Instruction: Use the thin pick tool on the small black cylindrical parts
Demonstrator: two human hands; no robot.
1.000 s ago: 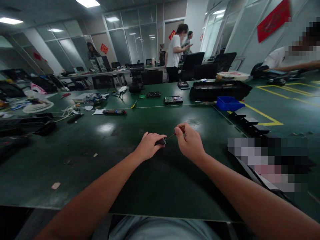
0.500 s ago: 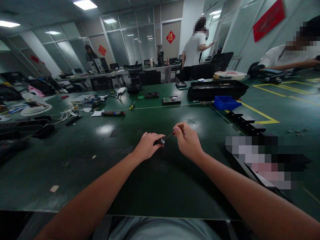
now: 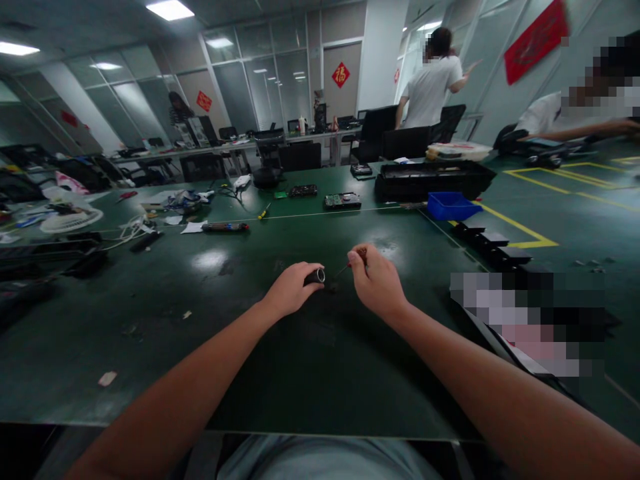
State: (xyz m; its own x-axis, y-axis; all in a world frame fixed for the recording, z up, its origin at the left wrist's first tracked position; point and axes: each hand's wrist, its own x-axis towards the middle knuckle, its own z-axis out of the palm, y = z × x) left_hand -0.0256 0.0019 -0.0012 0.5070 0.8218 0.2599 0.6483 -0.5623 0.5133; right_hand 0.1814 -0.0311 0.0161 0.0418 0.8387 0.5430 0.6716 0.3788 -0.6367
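Observation:
My left hand (image 3: 287,290) is closed around a short black tube (image 3: 315,276), whose round, pale-rimmed end faces right and looks hollow. To its right, my right hand (image 3: 379,283) grips a thin screwdriver (image 3: 363,252) by its reddish-brown handle. The screwdriver's slim shaft points down and left toward the tube, with a gap between tip and rim. A small dark spot shows below the tip; I cannot make out what it is. Both hands are over the green table (image 3: 280,373).
Ahead lie a dark cylindrical tool (image 3: 226,227), a yellow-handled screwdriver (image 3: 265,211) and a hard drive (image 3: 343,201). A blue bin (image 3: 454,206) stands by a long black tray (image 3: 434,180) at right. A white fan part (image 3: 71,219) is at left. Other people are beyond the table.
The tube has shifted slightly left, away from the screwdriver tip. Its end showed something inside before and now looks hollow. A standing person in the background has moved right.

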